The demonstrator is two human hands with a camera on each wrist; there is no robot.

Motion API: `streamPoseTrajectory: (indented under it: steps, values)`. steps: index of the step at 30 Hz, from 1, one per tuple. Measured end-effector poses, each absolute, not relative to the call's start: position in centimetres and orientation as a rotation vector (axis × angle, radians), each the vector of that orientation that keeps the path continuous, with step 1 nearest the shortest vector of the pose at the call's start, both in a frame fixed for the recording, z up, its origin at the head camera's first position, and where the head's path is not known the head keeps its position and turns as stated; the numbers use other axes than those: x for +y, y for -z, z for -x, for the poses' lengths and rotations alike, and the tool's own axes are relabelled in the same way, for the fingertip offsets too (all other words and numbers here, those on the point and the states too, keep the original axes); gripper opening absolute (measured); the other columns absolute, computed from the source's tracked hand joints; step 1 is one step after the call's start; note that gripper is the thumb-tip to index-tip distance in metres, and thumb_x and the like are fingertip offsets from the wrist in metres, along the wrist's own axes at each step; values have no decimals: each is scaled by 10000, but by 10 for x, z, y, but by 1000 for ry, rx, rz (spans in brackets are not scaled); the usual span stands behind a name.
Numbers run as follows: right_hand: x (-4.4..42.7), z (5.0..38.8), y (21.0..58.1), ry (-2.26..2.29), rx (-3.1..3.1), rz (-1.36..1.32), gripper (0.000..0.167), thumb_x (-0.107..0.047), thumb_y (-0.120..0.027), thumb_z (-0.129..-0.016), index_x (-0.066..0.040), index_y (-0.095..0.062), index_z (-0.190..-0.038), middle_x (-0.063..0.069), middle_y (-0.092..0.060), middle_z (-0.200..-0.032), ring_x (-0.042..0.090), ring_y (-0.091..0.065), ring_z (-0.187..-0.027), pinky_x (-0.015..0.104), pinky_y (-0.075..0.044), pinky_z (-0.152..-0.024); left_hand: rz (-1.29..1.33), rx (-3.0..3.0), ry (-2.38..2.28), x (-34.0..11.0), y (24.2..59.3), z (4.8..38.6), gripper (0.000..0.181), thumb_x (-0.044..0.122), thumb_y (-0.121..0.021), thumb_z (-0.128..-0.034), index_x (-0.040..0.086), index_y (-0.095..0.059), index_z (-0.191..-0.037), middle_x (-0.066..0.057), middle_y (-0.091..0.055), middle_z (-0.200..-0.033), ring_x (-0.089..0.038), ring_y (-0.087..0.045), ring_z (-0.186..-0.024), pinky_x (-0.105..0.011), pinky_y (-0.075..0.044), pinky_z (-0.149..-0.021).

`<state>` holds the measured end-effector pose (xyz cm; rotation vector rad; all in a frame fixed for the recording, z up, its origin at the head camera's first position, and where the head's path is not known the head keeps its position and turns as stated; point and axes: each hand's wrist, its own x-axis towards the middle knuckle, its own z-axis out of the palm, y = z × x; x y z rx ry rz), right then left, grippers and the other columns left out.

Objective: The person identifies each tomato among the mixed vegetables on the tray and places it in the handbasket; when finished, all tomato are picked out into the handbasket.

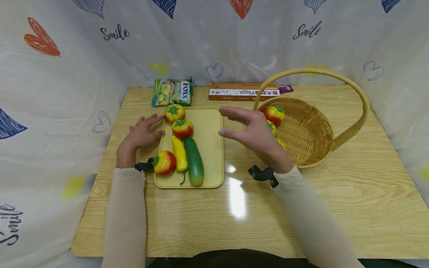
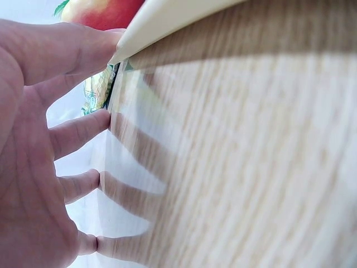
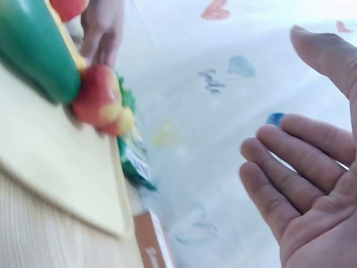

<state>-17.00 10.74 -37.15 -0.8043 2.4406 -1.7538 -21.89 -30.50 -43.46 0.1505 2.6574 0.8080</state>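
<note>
A pale yellow tray (image 1: 212,149) lies on the table, bearing a green cucumber-like vegetable (image 1: 194,163), a yellow pepper (image 1: 180,154) and three red-and-yellow, tomato-like fruits (image 1: 182,129). At the tray's left edge is my left hand (image 1: 142,134), fingers spread. Its thumb touches the tray's rim (image 2: 167,25) in the left wrist view, while other fingertips rest on the table. My right hand (image 1: 256,130) hovers near the tray's right edge, in front of the basket, holding nothing. In the right wrist view its fingers (image 3: 293,167) are extended, thumb apart.
To the right stands a wicker basket (image 1: 301,137) with a tall arched handle and a few fruits (image 1: 274,115) inside, partly hidden by my right hand. Behind the tray lie a green FOX'S bag (image 1: 172,92), a long brown pasta box (image 1: 241,97) and a small purple packet (image 1: 286,89).
</note>
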Motion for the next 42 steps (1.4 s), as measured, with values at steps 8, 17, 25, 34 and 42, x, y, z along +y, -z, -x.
streamPoseTrajectory:
  steps: [8, 17, 25, 34, 42]
  values:
    - [57, 198, 394, 1906, 2284, 787, 560, -205, -867, -953, -77, -700, -1472, 113, -729, -1459, 294, -704, -1350, 355, -546, -1164, -146, 2655, -788, -305, 434, 219, 706, 369, -629, -1105, 214, -350, -1735, -181, -138, -1841, -592, 59, -1662, -918, 119, -1165]
    - [17, 227, 416, 1702, 2321, 692, 607, -359, -868, -959, -105, -695, -1482, 74, -726, -1472, 318, -696, -1362, 383, -554, -1157, -151, 2659, -784, -305, 434, 219, 701, 366, -630, -1104, 206, -361, -1731, -183, -146, -1839, -596, 47, -1661, -925, 115, -1159]
    - [-7, 240, 428, 1438, 2386, 678, 697, -446, -837, -975, -92, -640, -1542, 122, -675, -1539, 273, -682, -1382, 413, -557, -1154, -146, 2661, -795, -304, 434, 217, 695, 363, -628, -1105, 211, -364, -1730, -177, -150, -1840, -588, 55, -1664, -917, 124, -1164]
    - [-17, 244, 440, 1260, 2428, 710, 595, -403, -835, -990, -120, -689, -1493, 35, -776, -1319, 156, -702, -1123, 329, -575, -1024, -134, 2657, -787, -302, 432, 216, 686, 362, -622, -1112, 222, -363, -1732, -171, -154, -1842, -584, 58, -1666, -912, 123, -1170]
    - [8, 219, 424, 1427, 2419, 737, 622, -310, -853, -976, -79, -655, -1519, 87, -717, -1460, 224, -732, -1249, 341, -596, -1080, -145, 2659, -782, -303, 431, 217, 693, 358, -627, -1110, 216, -358, -1733, -181, -146, -1841, -591, 56, -1663, -916, 120, -1167]
